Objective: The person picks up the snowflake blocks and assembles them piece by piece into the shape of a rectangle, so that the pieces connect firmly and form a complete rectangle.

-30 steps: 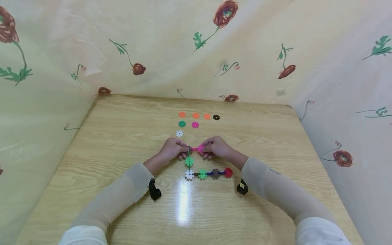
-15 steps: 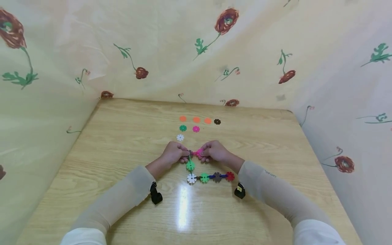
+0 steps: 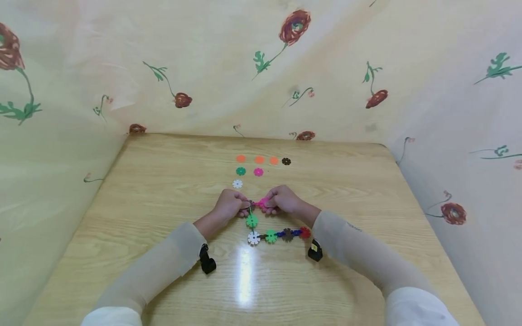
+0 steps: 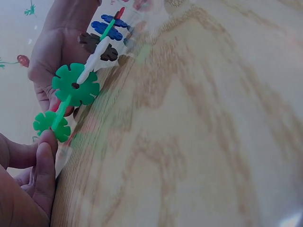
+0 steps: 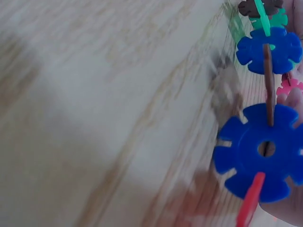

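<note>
Interlocking notched plastic discs form a bent chain in the head view. At its upper corner my left hand (image 3: 231, 204) pinches a dark brown disc (image 3: 251, 206). Opposite it, my right hand (image 3: 284, 199) pinches a pink disc (image 3: 262, 203) at the chain's upper end, partly covered by the fingers. A green disc (image 3: 252, 221) hangs below the left fingers, leading to a white disc (image 3: 253, 238). From there the chain runs right to a red disc (image 3: 304, 232). Blue discs (image 5: 265, 151) set edge to face show large in the right wrist view, beside the right hand.
Beyond the hands lie loose discs: white (image 3: 237, 184), teal (image 3: 241, 171), pink (image 3: 258, 172), dark brown (image 3: 286, 161) and several orange ones (image 3: 259, 160). Flower-patterned cloth (image 3: 228, 68) walls the back and sides of the wooden table (image 3: 171, 176).
Both hands keep their grip on the chain. My right hand and wrist have shifted slightly left and turned a little inward. The head view itself has moved slightly.
</note>
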`<state>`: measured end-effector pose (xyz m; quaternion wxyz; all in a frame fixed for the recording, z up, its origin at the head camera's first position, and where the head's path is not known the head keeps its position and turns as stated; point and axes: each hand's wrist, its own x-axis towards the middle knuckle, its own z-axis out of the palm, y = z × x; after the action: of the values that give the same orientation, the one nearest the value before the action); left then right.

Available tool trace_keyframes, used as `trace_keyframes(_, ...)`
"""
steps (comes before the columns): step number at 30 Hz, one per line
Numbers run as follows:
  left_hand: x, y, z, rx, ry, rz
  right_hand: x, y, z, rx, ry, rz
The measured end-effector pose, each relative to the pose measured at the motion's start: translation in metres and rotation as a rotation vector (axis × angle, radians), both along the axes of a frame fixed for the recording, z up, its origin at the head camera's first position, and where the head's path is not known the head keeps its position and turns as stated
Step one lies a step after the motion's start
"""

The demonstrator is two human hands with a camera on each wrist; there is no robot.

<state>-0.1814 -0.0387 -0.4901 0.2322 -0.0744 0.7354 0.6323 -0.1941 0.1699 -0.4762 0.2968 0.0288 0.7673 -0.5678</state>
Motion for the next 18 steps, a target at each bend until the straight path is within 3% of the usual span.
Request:
trace_keyframes(4,0.001,-0.002,0.001,0.007,0.023,0.008,-0.002,0.000,0.002,0.007,-0.004,0.052)
trace_keyframes(8,0.003,0.001,0.003,0.028,0.016,-0.021,-0.003,0.011,0.007,0.040,-0.014,0.195)
trace_keyframes(11,0.002,0.004,0.002,0.046,0.017,-0.042,-0.013,0.025,0.015,0.094,0.010,0.289)
trace_keyframes(13,0.000,0.004,0.001,0.048,0.022,-0.038,-0.026,0.033,0.022,0.156,0.071,0.304)
trace_keyframes(18,0.002,0.001,0.003,0.019,0.003,-0.003,-0.065,0.029,0.029,0.399,0.357,0.363)
